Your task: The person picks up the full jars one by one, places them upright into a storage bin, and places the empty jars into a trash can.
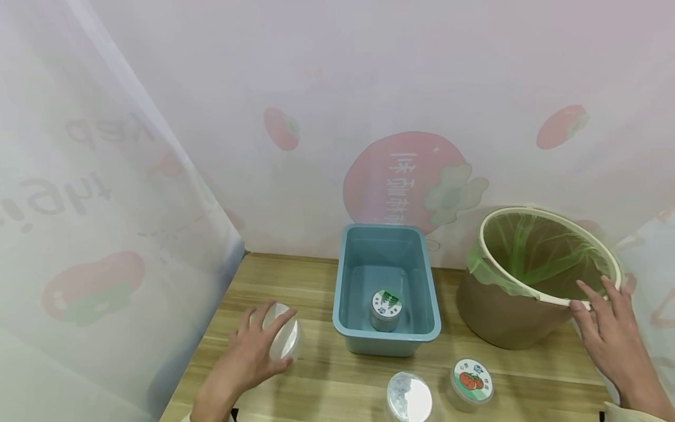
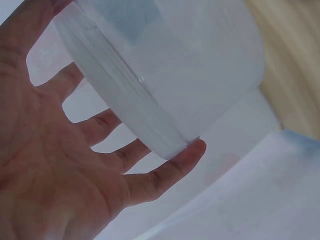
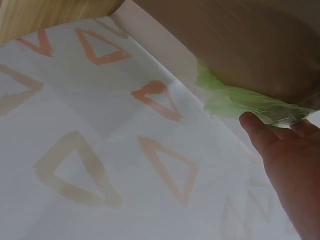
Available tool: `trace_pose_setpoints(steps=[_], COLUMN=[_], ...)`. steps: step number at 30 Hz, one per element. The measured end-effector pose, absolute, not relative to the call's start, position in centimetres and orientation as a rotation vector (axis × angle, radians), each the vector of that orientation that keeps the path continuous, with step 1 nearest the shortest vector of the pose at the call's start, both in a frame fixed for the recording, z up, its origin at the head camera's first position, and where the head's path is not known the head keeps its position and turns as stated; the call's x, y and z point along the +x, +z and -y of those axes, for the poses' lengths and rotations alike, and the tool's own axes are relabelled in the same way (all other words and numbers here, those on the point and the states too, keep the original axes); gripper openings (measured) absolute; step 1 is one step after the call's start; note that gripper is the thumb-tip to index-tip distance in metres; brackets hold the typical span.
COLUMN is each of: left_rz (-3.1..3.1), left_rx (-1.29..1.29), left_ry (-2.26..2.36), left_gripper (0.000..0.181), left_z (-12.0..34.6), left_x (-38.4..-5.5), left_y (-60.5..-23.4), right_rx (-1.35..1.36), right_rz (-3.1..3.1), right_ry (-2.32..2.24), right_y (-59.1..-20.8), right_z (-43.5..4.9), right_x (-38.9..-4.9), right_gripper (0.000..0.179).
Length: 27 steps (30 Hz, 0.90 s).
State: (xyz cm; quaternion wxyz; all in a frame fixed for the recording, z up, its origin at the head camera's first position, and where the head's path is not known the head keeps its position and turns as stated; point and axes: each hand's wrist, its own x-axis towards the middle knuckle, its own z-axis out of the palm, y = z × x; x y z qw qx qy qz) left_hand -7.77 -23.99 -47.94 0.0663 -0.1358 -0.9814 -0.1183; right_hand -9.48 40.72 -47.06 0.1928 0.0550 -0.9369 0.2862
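In the head view my left hand (image 1: 250, 354) grips a clear plastic jar (image 1: 285, 337) from above on the left of the table, thumb and fingers spread round it. The left wrist view shows the jar's wide ridged lid (image 2: 125, 90) between the fingers, with one fingertip at its edge. Over on the right, my right hand (image 1: 612, 328) rests at the cream rim (image 1: 554, 300) of a brown bin (image 1: 506, 319), fingers spread and mostly straight. A green bag (image 3: 240, 102) lines the bin and folds over its rim, close to my right thumb.
A blue rectangular tub (image 1: 387, 346) stands mid-table, with a jar with a green-pictured lid (image 1: 387, 306) inside. Nearer lie a jar with a plain shiny lid (image 1: 409, 398) and a tomato-labelled jar (image 1: 471, 384). Printed white sheeting (image 1: 295, 193) encloses the wooden table (image 1: 321, 387).
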Motion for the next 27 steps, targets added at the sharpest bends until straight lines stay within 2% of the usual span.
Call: trace_pose_setpoints(steps=[14, 27], left_rz=[2.791, 2.648], left_rx=[-0.536, -0.817], left_ry=[-0.407, -0.583], left_gripper=[0.092, 0.091], left_z=[20.6, 14.2], left_x=[-8.6, -11.0], left_y=[-42.0, -39.3], right_rx=[0.150, 0.135], right_rz=[2.636, 2.643], right_ry=[0.814, 0.825], right_y=[-47.2, -47.2], right_z=[-40.6, -40.5], right_x=[-9.7, -9.4], right_gripper=[0.056, 0.056])
